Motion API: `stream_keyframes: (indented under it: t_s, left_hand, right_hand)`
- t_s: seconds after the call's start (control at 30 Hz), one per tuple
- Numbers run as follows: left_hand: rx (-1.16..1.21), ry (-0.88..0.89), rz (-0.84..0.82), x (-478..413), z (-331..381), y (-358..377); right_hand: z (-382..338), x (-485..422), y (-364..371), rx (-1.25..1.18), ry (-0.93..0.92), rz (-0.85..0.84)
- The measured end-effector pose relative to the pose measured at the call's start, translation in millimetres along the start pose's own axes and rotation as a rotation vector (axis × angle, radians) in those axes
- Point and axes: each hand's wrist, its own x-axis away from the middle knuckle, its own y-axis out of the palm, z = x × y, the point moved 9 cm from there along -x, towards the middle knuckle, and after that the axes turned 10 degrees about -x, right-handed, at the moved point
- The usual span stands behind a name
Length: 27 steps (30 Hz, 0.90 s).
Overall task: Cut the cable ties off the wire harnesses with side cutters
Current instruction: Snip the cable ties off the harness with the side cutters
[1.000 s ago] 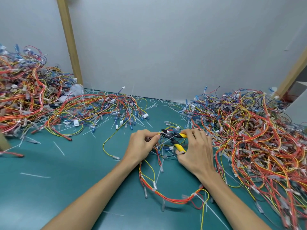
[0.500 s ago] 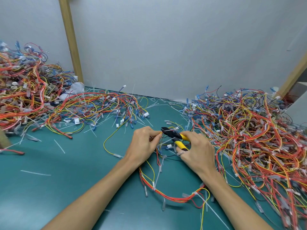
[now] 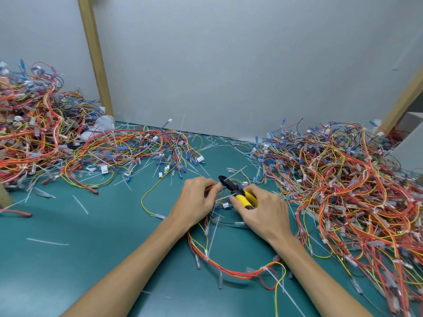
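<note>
Both forearms come in from the near edge and meet at the middle of the green tabletop (image 3: 91, 259). The left hand (image 3: 196, 200) lies knuckles up, wrist low. Its fingers are curled and they pinch a small bunch of orange and yellow wires at the fingertips. That bunch belongs to the wire harness (image 3: 231, 273), whose red-orange loop sags back toward the person between the two wrists and lies flat on the tabletop.

The right hand (image 3: 265, 213) is closed round the yellow handles of the side cutters (image 3: 238, 192), back of the hand up. The black head pokes out past the thumb, angled away and across toward the left fingertips. The tip sits right at the pinched wires, just beside the left fingers. I cannot tell whether the blades are biting on anything.

One white cable tie (image 3: 264, 269) clasps the loop close to the right forearm, its tail trailing toward the near edge.

Out beyond the right hand a big heap of harnesses (image 3: 343, 191) spreads wide. Beyond the left hand a second heap (image 3: 34, 138) climbs higher, with a flatter spill of wires reaching in toward the hands. Loose white tie offcuts (image 3: 47, 241) lie scattered on the tabletop to the left of the left forearm.
</note>
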Motion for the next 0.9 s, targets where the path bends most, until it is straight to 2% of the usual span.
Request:
stream_keyframes:
  t_s: [0.27, 0.5, 0.8, 0.9]
  left_hand:
    - [-0.025, -0.106, -0.12, 0, -8, 6]
    - [-0.04, -0.148, -0.156, -4, -12, 10]
    - [-0.02, -0.034, -0.126, -1, -6, 9]
    - [-0.023, 0.002, -0.125, 0, -5, 8]
  right_hand:
    - [-16, 5, 2, 0.14, -0.147, -0.001]
    - [-28, 7, -6, 0.288, -0.259, 0.09]
    - [-7, 0, 0, 0.185, -0.182, -0.041]
    - [-7, 0, 1, 0.191, -0.189, -0.034]
